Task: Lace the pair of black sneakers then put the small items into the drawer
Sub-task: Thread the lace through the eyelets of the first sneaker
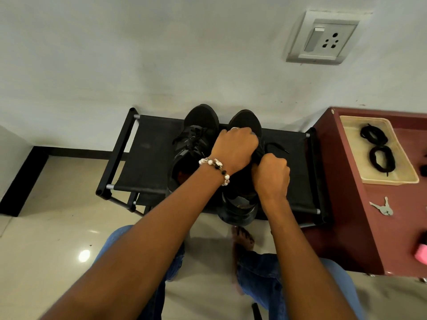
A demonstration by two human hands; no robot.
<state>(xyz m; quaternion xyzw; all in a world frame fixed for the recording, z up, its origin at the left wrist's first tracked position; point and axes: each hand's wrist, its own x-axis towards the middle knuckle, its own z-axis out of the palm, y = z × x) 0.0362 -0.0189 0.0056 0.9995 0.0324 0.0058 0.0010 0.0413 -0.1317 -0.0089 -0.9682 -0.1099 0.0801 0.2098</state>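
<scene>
The low black fabric-topped shoe rack [147, 158] stands against the wall, its right end just beside the dark red wooden worktop [351, 204]. On the rack sit the pair of black sneakers [201, 125], side by side at its middle. The left hand [233, 148] and right hand [272, 174] are both fisted over the right sneaker, each seemingly gripping its black lace [277, 147]. Uneven pulling could slip an end from an eyelet, or drag the sneaker's overhanging heel off the rack's near edge. Left of the sneakers the rack offers room; rightward, a beige tray [353, 158] holds coiled spare laces [381, 158], with silver keys [383, 207] nearer.
</scene>
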